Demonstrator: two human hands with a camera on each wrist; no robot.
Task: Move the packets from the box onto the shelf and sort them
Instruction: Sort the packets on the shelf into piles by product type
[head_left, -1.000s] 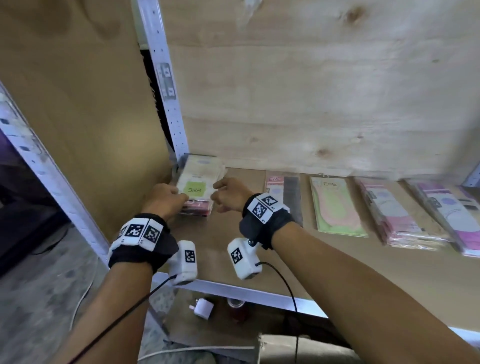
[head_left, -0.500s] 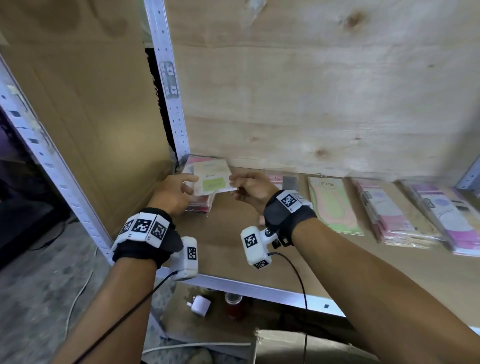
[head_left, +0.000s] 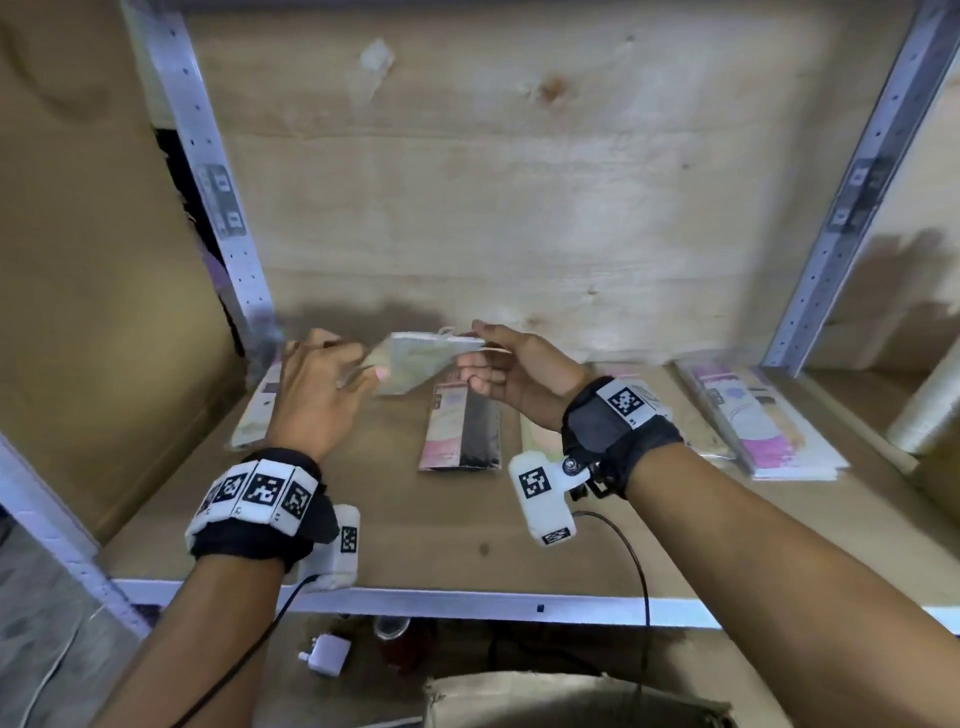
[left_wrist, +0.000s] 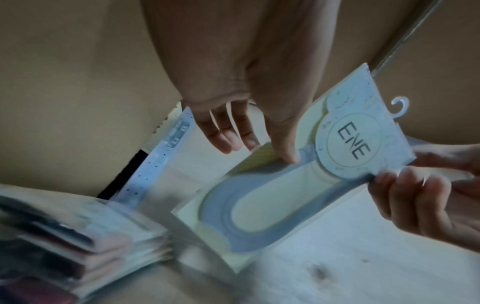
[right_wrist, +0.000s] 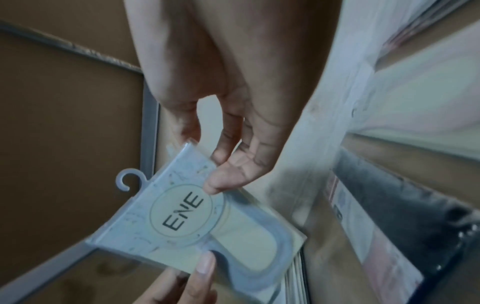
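Observation:
A clear packet with a round ENE label and a grey-blue sock liner hangs tilted above the shelf board. My right hand pinches its header end between thumb and fingers. My left hand is at its other end: the thumb tip rests on the packet's face while the other fingers stay straight beside its edge. At the shelf's left end, below my left hand, lies a stack of packets, which shows as blurred layers in the left wrist view.
A pink-and-black packet lies under the held one, and more pink packets lie further right. Metal uprights frame the bay. A pale roll stands far right. The cardboard box sits below the shelf edge.
The ENE packet came up off the left stack and moved right and higher. My right hand now carries it by the header while my left fingers have spread.

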